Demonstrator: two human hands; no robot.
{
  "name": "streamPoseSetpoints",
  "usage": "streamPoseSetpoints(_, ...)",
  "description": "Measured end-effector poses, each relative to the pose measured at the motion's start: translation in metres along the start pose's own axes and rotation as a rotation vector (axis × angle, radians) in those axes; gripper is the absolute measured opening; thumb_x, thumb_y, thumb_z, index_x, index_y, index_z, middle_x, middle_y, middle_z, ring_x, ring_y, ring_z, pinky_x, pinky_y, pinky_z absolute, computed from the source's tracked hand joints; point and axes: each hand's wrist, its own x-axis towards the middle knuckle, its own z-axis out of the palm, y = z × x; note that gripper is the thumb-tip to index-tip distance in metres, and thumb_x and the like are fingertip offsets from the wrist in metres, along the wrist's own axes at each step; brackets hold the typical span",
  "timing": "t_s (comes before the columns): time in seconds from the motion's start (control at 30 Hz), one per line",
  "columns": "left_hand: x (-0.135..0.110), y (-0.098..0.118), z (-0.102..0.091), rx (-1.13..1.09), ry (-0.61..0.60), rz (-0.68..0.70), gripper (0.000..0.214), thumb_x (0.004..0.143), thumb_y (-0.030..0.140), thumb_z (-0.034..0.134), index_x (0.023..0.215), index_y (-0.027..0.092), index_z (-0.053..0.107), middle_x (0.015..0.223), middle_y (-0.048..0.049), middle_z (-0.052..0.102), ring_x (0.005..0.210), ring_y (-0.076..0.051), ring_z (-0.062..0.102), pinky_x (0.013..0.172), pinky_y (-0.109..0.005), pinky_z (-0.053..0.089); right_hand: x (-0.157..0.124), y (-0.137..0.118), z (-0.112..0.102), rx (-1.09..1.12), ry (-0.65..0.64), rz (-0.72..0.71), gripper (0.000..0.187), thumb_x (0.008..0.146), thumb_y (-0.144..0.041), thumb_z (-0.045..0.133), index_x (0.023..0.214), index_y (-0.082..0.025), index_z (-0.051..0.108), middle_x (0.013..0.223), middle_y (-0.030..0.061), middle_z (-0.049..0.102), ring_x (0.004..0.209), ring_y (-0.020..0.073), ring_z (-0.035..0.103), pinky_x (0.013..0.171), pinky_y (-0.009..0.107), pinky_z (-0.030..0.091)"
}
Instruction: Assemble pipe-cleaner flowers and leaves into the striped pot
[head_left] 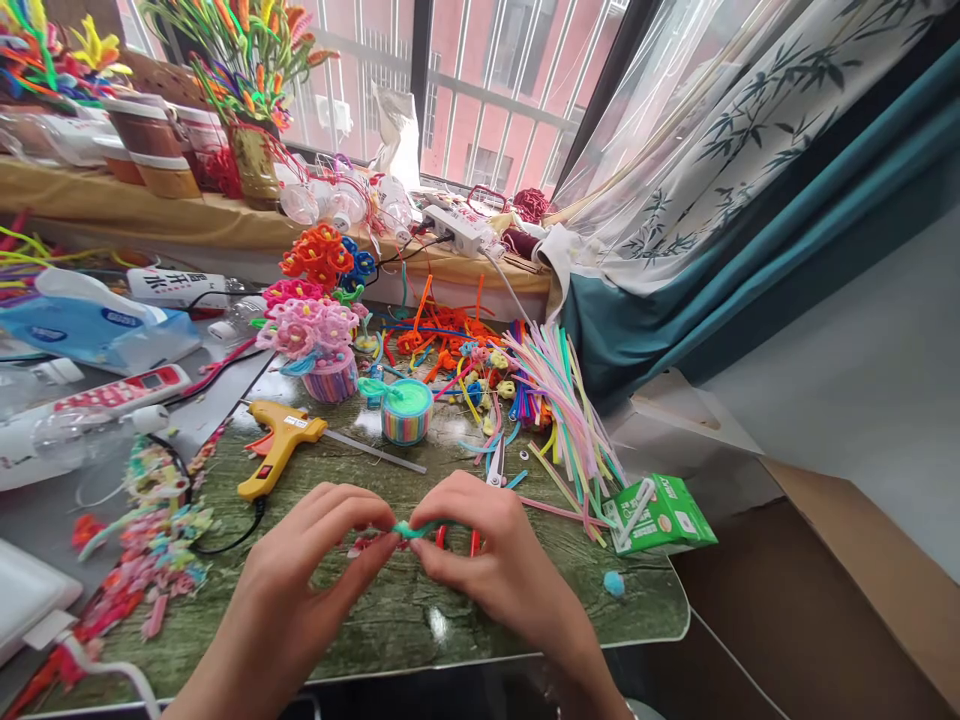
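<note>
A short teal pipe cleaner (415,529) is shown pinched at either end between the closed thumb and forefinger of the left hand (315,570) and the right hand (491,555), just above the green table mat (390,620) and near the yellow glue gun (279,447). The piece is judged light, fuzzy and easily bent, with a wire core that keeps its shape; it is best gripped close to the bend.

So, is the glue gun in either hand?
No, the glue gun lies on the table; the left hand and right hand pinch a teal pipe cleaner.
</note>
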Motion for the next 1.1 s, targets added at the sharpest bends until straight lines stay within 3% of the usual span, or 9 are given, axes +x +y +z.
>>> streamPoseSetpoints(0.13, 0.005, 0.003, -0.008, 0.254, 0.011, 0.248, 0.009, 0.093, 0.02, 0.06, 0.098, 0.024, 0.067, 0.093, 0.0009, 0.071, 0.084, -0.013, 0.064, 0.078, -0.023, 0.049, -0.004, 0.002, 0.002, -0.127, 0.026, -0.115, 0.011, 0.087, -0.009, 0.069, 0.093, -0.017, 0.071, 0.089, 0.0028, 0.069, 0.087, 0.0165, 0.063, 0.079, 0.026, 0.048)
streamPoseSetpoints(0.27, 0.002, 0.003, -0.011, 0.371, 0.004, 0.366, 0.019, 0.097, 0.014, 0.052, 0.106, 0.021, 0.066, 0.1, -0.0035, 0.074, 0.093, -0.018, 0.065, 0.087, -0.031, 0.048, -0.004, 0.004, 0.003, -0.198, 0.04, -0.131, 0.008, 0.09, -0.011, 0.065, 0.093, -0.018, 0.069, 0.089, 0.0028, 0.069, 0.083, 0.0163, 0.063, 0.076, 0.027, 0.049)
streamPoseSetpoints(0.5, 0.001, 0.001, -0.005, 0.36, 0.032, 0.304, 0.015, 0.091, 0.017, 0.063, 0.106, 0.021, 0.065, 0.098, -0.0023, 0.073, 0.09, -0.018, 0.063, 0.086, -0.03, 0.045, 0.002, 0.007, 0.002, -0.44, 0.029, -0.36, 0.015, 0.1, -0.018, 0.055, 0.092, -0.016, 0.067, 0.087, 0.0066, 0.071, 0.08, 0.0187, 0.06, 0.073, 0.029, 0.048)
streamPoseSetpoints(0.67, 0.008, 0.0, -0.006, 0.34, 0.001, 0.299, 0.007, 0.093, 0.017, 0.061, 0.1, 0.02, 0.061, 0.094, -0.001, 0.07, 0.088, -0.016, 0.06, 0.085, -0.029, 0.043, 0.004, 0.009, 0.002, -0.522, 0.042, -0.417, 0.025, 0.106, -0.021, 0.045, 0.094, -0.014, 0.066, 0.088, 0.0097, 0.07, 0.08, 0.0193, 0.06, 0.072, 0.03, 0.05)
streamPoseSetpoints(0.87, 0.007, 0.003, -0.003, 0.339, 0.061, 0.295, 0.011, 0.093, 0.018, 0.06, 0.102, 0.023, 0.064, 0.094, 0.0003, 0.073, 0.086, -0.016, 0.064, 0.083, -0.028, 0.046, 0.005, 0.014, 0.002, -0.675, 0.107, -0.549, 0.031, 0.106, -0.017, 0.042, 0.085, -0.016, 0.066, 0.081, 0.0089, 0.071, 0.071, 0.0181, 0.061, 0.066, 0.03, 0.048)
streamPoseSetpoints(1.0, 0.002, 0.008, 0.002, 0.358, 0.107, 0.282, 0.015, 0.091, 0.017, 0.063, 0.105, 0.023, 0.065, 0.098, -0.0017, 0.074, 0.093, -0.018, 0.065, 0.087, -0.03, 0.048, 0.004, 0.015, 0.001, -0.631, 0.132, -0.525, 0.025, 0.104, -0.02, 0.047, 0.089, -0.016, 0.067, 0.08, 0.008, 0.072, 0.07, 0.0182, 0.063, 0.065, 0.031, 0.046)
streamPoseSetpoints(1.1, -0.001, 0.011, 0.001, 0.333, 0.167, 0.203, 0.02, 0.09, 0.017, 0.064, 0.108, 0.024, 0.064, 0.106, -0.0027, 0.072, 0.1, -0.019, 0.064, 0.095, -0.032, 0.046, 0.002, 0.014, 0.004, -0.358, 0.171, -0.383, 0.019, 0.101, -0.027, 0.055, 0.091, -0.017, 0.068, 0.085, 0.0075, 0.073, 0.076, 0.0181, 0.065, 0.069, 0.03, 0.048)
